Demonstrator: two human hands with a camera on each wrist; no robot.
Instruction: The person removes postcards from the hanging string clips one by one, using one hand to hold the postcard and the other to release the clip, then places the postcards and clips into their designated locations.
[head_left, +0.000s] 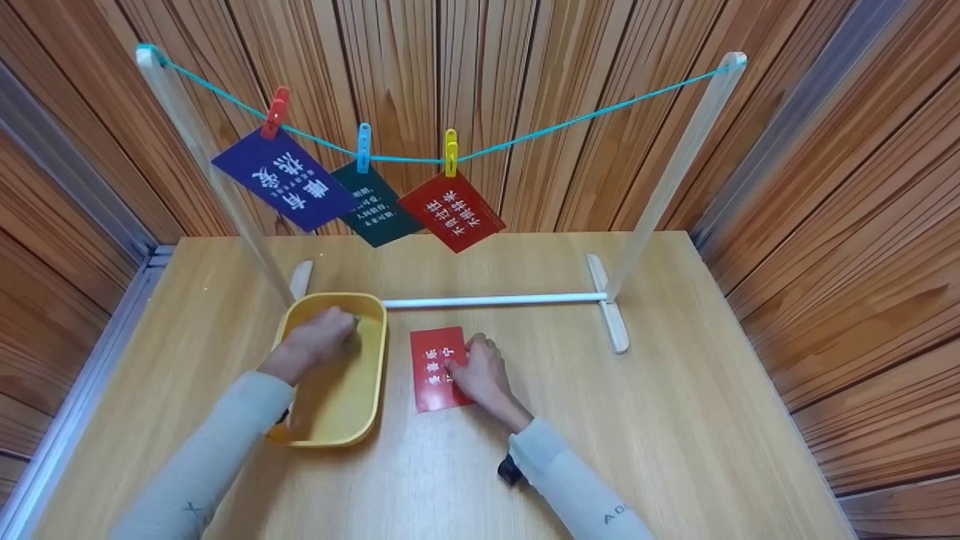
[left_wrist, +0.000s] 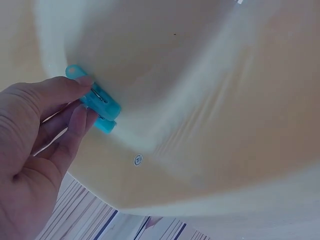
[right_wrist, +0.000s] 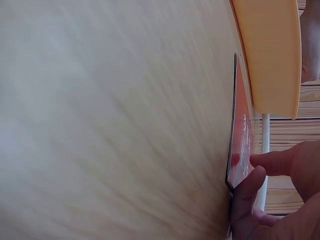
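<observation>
Inside the yellow bin, my left hand pinches a turquoise clothespin between thumb and fingertips. My right hand grips the right edge of a red card with white writing, to the right of the bin. In the right wrist view the card lies almost edge-on, bent near the fingertips, close to the tabletop. Three cards hang above from a cord: a purple card on a red clothespin, a dark green card on a blue clothespin, and another red card on a yellow clothespin.
The turquoise cord sags between a left post and a right post. A white bar joins the posts low down, behind my right hand. The wooden table meets slatted wood walls at the back and sides.
</observation>
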